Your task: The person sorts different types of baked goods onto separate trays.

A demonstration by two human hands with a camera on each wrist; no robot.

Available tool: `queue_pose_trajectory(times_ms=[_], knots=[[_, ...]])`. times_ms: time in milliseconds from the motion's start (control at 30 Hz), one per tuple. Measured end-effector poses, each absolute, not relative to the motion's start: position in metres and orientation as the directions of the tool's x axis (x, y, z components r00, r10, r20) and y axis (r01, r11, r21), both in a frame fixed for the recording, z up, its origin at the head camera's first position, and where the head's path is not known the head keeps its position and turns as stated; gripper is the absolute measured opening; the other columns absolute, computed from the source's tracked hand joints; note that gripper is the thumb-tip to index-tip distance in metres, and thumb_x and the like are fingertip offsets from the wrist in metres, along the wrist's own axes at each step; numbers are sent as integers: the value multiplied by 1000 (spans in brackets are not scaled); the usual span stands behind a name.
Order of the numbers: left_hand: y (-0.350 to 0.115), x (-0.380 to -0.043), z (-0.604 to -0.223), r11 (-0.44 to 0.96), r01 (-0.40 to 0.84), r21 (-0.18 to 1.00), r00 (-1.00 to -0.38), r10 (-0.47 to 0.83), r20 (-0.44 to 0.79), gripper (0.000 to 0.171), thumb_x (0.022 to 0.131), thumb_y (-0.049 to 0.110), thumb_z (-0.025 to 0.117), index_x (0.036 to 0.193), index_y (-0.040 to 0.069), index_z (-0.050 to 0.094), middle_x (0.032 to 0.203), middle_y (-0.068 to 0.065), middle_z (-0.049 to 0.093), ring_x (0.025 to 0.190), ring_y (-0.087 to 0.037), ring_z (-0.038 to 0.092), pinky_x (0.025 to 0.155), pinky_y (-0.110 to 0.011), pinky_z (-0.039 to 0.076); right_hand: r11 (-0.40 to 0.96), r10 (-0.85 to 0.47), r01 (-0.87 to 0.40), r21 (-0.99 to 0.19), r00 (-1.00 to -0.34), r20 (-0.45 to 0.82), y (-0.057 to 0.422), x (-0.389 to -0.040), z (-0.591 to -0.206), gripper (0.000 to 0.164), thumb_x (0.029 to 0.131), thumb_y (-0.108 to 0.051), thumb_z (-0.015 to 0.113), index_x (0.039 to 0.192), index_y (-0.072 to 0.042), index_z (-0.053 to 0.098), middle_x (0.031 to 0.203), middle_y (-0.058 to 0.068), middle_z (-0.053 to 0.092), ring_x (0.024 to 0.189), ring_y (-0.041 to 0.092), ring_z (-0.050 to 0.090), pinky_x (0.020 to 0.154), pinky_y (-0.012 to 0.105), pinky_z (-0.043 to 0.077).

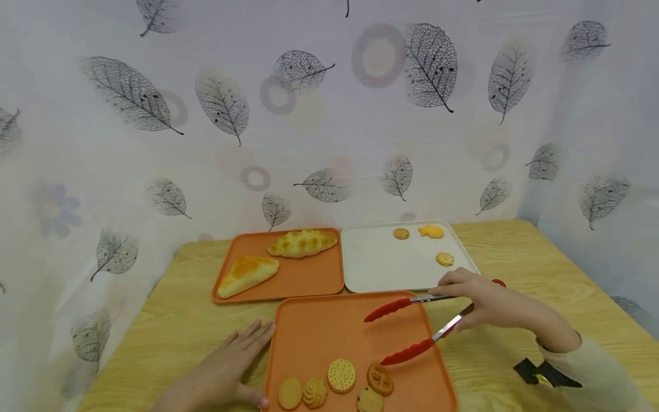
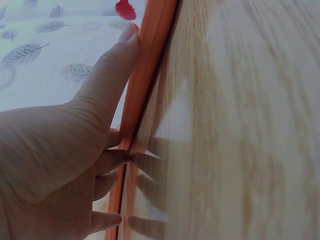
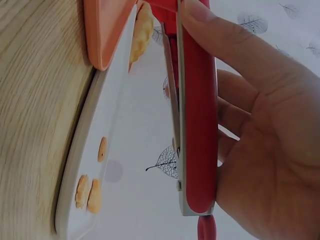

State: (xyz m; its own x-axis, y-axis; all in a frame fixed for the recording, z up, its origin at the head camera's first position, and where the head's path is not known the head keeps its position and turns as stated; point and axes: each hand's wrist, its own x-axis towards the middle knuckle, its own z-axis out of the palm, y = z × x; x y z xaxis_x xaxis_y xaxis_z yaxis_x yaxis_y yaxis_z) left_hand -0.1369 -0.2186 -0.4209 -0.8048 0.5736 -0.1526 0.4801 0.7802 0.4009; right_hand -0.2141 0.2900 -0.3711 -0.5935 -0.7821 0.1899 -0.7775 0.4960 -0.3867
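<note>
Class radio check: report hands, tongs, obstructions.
Right hand gripping red tongs, spread open; left hand touching nearer orange tray. Pretzel cookie near tongs' end. Nothing visibly blocking.

Red and silver tongs (image 1: 409,350); orange near tray (image 1: 329,323); orange far-left tray (image 1: 306,278); white far-right tray (image 1: 381,266); yellow-tan, wood-grained table (image 1: 170,320); whitish backdrop (image 1: 329,131) patterned with black veined leaves and pale mauve rings.

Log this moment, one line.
right hand: holds open tongs over near tray | left hand: touches near tray | near tray: cookies, pretzel
</note>
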Motion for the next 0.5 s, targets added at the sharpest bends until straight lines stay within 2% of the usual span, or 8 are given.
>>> queue_pose_trajectory(times_ms=[233, 367, 500], knots=[[-218, -137, -419, 781, 477, 403, -807, 571, -152, 115, 71, 73, 62, 158, 12, 16, 163, -12, 21, 149, -39, 18, 110, -69, 23, 454, -828, -775, -439, -549, 112, 285, -210, -368, 51, 81, -43, 75, 123, -16, 65, 115, -2, 57, 101, 4, 43, 69, 23, 50], [-218, -138, -418, 779, 466, 419, -805, 570, -164, 115, 71, 73, 62, 158, 12, 16, 163, -11, 20, 149, -40, 17, 109, -70, 23, 460, -832, -753, -471, -551, 67, 282, -207, -367, 51, 81, -44, 74, 124, -18, 65, 115, -2, 57, 101, 5, 43, 67, 21, 51], [-218, -138, -419, 777, 468, 421, -805, 571, -160, 115, 71, 72, 62, 158, 13, 16, 163, -11, 21, 149, -40, 18, 109, -70, 23, 467, -841, -767, -440, -539, 48, 280, -206, -366, 52, 80, -48, 73, 124, -20, 66, 114, -4, 58, 100, 4, 43, 68, 22, 48]])
